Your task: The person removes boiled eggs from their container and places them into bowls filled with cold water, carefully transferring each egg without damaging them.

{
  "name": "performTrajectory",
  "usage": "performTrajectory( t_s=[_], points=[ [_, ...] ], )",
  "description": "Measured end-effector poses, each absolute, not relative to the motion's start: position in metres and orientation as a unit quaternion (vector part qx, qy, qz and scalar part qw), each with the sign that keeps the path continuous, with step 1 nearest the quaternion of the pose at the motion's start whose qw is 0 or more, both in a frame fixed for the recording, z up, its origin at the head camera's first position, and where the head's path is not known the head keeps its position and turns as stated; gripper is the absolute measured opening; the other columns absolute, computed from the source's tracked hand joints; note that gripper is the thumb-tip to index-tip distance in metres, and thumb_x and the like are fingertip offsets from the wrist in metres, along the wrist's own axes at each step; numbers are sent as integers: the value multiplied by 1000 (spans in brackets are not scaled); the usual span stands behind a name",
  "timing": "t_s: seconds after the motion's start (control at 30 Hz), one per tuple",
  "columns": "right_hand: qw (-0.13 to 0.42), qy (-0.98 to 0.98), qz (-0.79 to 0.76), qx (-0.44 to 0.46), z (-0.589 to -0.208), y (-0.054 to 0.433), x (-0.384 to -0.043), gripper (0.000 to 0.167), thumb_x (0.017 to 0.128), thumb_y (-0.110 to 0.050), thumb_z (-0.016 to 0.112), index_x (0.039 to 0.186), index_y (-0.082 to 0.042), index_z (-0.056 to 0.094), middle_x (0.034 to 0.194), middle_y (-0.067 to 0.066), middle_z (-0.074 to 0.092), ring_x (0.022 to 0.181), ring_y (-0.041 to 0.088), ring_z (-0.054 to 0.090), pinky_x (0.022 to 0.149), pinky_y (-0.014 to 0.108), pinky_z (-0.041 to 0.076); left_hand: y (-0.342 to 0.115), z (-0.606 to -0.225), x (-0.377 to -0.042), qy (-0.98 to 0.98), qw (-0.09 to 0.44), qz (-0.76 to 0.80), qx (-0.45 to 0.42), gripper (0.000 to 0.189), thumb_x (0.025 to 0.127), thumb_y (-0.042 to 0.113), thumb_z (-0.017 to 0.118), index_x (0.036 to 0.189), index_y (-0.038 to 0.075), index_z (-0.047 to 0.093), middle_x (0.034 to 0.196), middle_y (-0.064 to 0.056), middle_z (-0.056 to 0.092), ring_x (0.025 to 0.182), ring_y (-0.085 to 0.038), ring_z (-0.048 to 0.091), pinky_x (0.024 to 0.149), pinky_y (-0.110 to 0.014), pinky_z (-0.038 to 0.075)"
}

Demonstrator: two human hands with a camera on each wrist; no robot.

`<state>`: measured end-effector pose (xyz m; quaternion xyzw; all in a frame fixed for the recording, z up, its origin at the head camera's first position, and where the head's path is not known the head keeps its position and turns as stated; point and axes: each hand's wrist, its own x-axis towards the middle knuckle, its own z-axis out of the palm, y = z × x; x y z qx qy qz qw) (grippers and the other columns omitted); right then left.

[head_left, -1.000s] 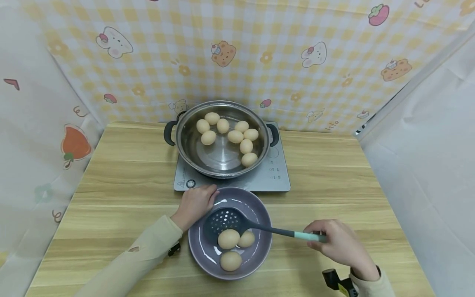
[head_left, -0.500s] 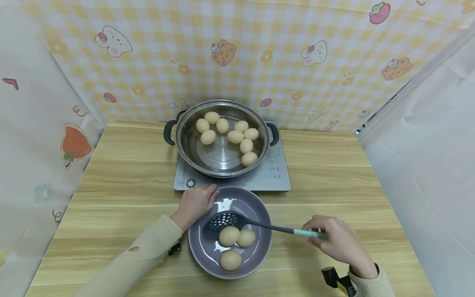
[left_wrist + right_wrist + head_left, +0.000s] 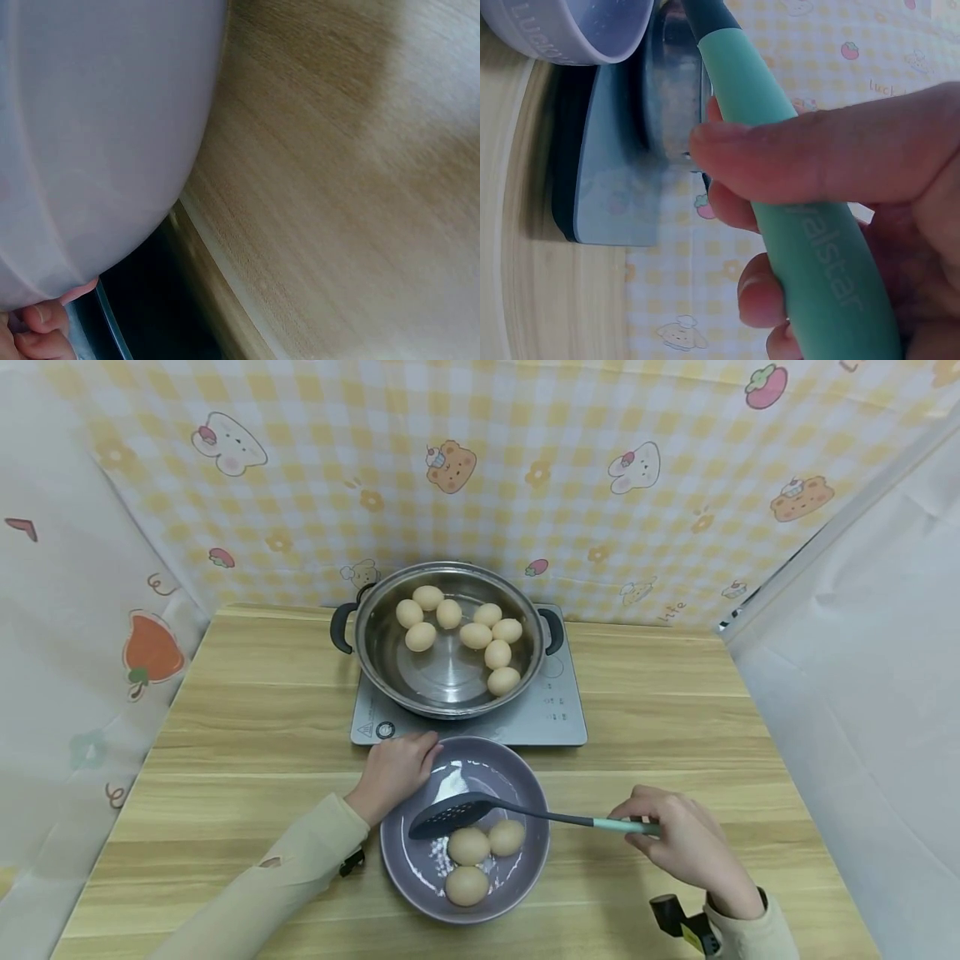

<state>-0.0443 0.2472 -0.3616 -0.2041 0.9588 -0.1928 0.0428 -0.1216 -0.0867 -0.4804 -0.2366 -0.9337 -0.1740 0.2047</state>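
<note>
My right hand (image 3: 686, 843) grips the mint-green handle (image 3: 761, 90) of a dark skimmer (image 3: 453, 814), thumb along one side and fingers curled round the other. The skimmer's perforated head is tilted on its side within a purple-grey bowl (image 3: 536, 852), towards the left wall. Three brown eggs lie in the bowl: one egg (image 3: 468, 846) by the skimmer head, another egg (image 3: 507, 837) to its right, a third egg (image 3: 467, 887) nearer the front. With its fingers at the far left rim, my left hand (image 3: 393, 775) holds the bowl; in the left wrist view its fingertips (image 3: 45, 330) curl against the bowl's edge.
Behind the bowl a steel pot (image 3: 450, 681) with black side handles stands on a flat induction cooktop (image 3: 536, 722). Several eggs (image 3: 476, 636) lie in the pot. A checked cloth (image 3: 540, 510) hangs at the back of the wooden table (image 3: 660, 693).
The skimmer head has tipped from nearly flat onto its side. Two eggs beside it have shifted right, one also closer to the front egg. My left hand stays at the bowl.
</note>
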Motion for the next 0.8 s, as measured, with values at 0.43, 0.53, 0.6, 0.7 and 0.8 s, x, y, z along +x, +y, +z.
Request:
performTrajectory(
  t_s=[0.43, 0.53, 0.6, 0.7, 0.8],
  points=[
    [1, 940, -256, -227, -359, 254, -49, 34, 61, 6, 75, 80, -22, 69, 69, -18, 52, 57, -4, 40, 50, 20, 34, -88, -482, -122, -935, 194, -174, -241, 13, 85, 19, 61, 75, 11, 57, 59, -2, 57, 43, -17, 51, 38, -30, 35],
    [8, 924, -298, -238, -355, 259, -55, 29, 64, 5, 74, 84, -16, 70, 69, -14, 54, 56, -2, 41, 49, 21, 35, -90, -482, -120, -935, 179, -189, -240, 12, 76, 15, 69, 79, 10, 58, 65, -3, 60, 46, -18, 53, 39, -30, 37],
    [9, 912, -327, -247, -352, 262, -60, 27, 67, 6, 73, 87, -11, 69, 69, -11, 55, 55, -1, 41, 48, 21, 35, -91, -483, -119, -936, 171, -203, -231, 16, 70, 11, 72, 77, 9, 57, 63, -3, 60, 45, -17, 51, 39, -29, 37],
    [-6, 902, -350, -253, -345, 265, -68, 25, 68, 9, 71, 90, -4, 68, 68, -8, 55, 53, 1, 40, 46, 21, 35, -91, -483, -119, -935, 174, -218, -220, 15, 64, 8, 70, 72, 8, 57, 59, -3, 57, 43, -16, 47, 38, -29, 35],
    [-45, 906, -342, -246, -337, 265, -78, 26, 67, 12, 70, 90, -1, 68, 68, -7, 56, 52, 2, 39, 46, 21, 34, -89, -484, -121, -934, 191, -205, -222, 12, 77, 13, 65, 69, 10, 57, 55, -2, 54, 41, -16, 47, 37, -28, 33]
  ],
)
